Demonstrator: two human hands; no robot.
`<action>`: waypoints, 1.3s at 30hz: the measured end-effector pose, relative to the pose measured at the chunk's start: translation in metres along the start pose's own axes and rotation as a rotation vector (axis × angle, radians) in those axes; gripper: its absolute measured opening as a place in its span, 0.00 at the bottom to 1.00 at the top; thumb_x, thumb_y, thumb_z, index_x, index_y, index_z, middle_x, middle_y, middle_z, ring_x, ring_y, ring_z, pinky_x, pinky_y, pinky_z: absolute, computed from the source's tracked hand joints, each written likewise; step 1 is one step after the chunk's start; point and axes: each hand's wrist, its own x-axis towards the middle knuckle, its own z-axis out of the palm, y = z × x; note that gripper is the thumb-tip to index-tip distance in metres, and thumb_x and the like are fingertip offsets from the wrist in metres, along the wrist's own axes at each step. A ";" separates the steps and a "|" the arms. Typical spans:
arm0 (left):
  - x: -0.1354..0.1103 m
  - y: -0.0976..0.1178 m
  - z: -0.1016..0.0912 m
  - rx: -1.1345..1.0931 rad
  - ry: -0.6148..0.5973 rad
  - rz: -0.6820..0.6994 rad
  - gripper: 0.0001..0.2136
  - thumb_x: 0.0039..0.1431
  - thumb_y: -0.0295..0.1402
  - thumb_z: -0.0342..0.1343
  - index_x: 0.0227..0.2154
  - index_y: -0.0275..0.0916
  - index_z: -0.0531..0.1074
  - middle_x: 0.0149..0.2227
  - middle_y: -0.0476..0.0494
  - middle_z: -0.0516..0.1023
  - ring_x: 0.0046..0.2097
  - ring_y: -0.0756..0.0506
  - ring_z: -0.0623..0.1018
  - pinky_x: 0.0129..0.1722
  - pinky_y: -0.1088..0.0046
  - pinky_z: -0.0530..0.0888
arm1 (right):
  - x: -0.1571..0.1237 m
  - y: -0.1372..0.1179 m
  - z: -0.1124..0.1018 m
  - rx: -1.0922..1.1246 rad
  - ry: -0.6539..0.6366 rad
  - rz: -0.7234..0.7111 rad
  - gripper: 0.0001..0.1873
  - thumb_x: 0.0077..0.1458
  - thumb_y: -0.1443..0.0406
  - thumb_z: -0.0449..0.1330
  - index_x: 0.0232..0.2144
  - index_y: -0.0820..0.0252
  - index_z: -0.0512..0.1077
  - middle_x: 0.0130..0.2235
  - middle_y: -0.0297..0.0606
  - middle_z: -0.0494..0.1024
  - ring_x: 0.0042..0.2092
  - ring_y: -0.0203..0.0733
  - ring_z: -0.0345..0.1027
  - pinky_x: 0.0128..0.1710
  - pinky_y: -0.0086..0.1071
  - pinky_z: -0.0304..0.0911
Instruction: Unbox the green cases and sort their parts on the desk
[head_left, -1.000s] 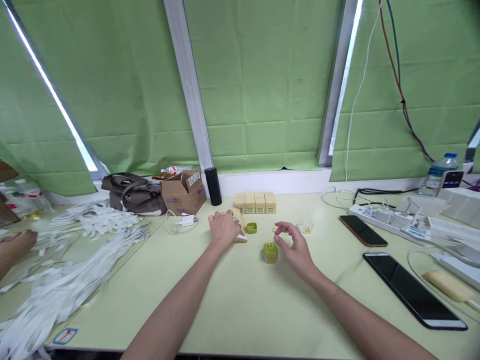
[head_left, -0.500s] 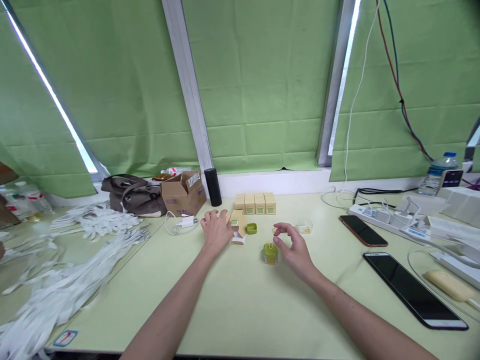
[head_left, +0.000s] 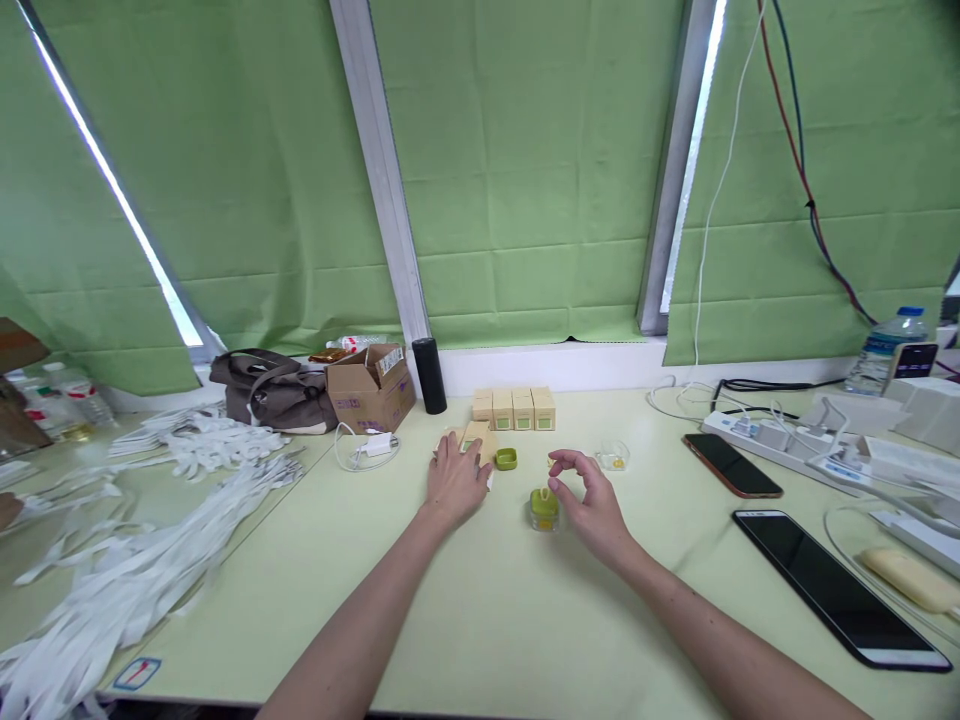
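Note:
My left hand (head_left: pixel 456 480) lies palm down with fingers stretched out over a small cream carton (head_left: pixel 475 432), hiding much of it. Right of that hand sits a small green square tray or lid (head_left: pixel 506 459). My right hand (head_left: pixel 589 495) has thumb and index finger curled towards each other around something small and yellowish, too small to name. Just left of its fingertips stands a little clear container (head_left: pixel 544 522) with a green top and yellow inside. A clear shallow container (head_left: pixel 613 456) with a bit of yellow rests beyond my right hand.
Several cream cartons (head_left: pixel 514 410) stand in a row near the wall. A black cylinder (head_left: pixel 429 376), a cardboard box (head_left: pixel 370 388) and a white charger (head_left: pixel 377 445) are to the left, with white straps (head_left: pixel 142 560). Two phones (head_left: pixel 840 590) and a power strip (head_left: pixel 780 452) lie right.
My left hand has shifted right and nearer, from beside the carton to over it. My right hand keeps almost the same pose by the green-topped container. The view has shifted slightly.

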 end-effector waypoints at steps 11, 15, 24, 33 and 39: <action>-0.006 0.005 0.006 0.092 0.028 -0.008 0.25 0.67 0.46 0.52 0.64 0.43 0.65 0.70 0.27 0.59 0.73 0.27 0.55 0.64 0.47 0.63 | -0.001 -0.001 0.001 -0.006 0.001 -0.001 0.15 0.61 0.58 0.58 0.49 0.50 0.72 0.45 0.39 0.79 0.55 0.54 0.68 0.60 0.53 0.60; -0.007 0.003 0.005 0.074 0.018 0.000 0.25 0.67 0.45 0.51 0.64 0.43 0.65 0.70 0.27 0.59 0.73 0.27 0.56 0.65 0.46 0.62 | -0.001 0.000 0.000 -0.006 -0.003 -0.007 0.15 0.61 0.58 0.58 0.49 0.50 0.72 0.45 0.39 0.79 0.55 0.54 0.69 0.60 0.53 0.60; -0.007 -0.002 0.002 0.048 0.053 0.007 0.25 0.68 0.44 0.51 0.64 0.44 0.65 0.72 0.31 0.60 0.75 0.28 0.52 0.70 0.41 0.51 | 0.005 0.006 -0.002 -0.024 -0.026 0.010 0.18 0.59 0.59 0.59 0.52 0.50 0.72 0.46 0.39 0.80 0.53 0.53 0.71 0.58 0.51 0.62; -0.015 0.015 -0.037 -0.315 0.182 0.252 0.17 0.66 0.27 0.48 0.53 0.42 0.74 0.54 0.42 0.81 0.63 0.38 0.71 0.63 0.59 0.67 | 0.013 0.027 -0.030 -0.045 -0.488 0.145 0.32 0.40 0.69 0.67 0.52 0.50 0.74 0.43 0.37 0.80 0.42 0.48 0.74 0.39 0.38 0.69; -0.032 0.041 -0.029 -0.435 -0.288 0.417 0.25 0.55 0.27 0.61 0.57 0.49 0.73 0.49 0.43 0.82 0.58 0.37 0.76 0.55 0.61 0.75 | 0.002 0.031 -0.012 -0.318 -0.405 0.060 0.23 0.40 0.66 0.73 0.41 0.51 0.75 0.38 0.36 0.78 0.40 0.48 0.70 0.38 0.37 0.63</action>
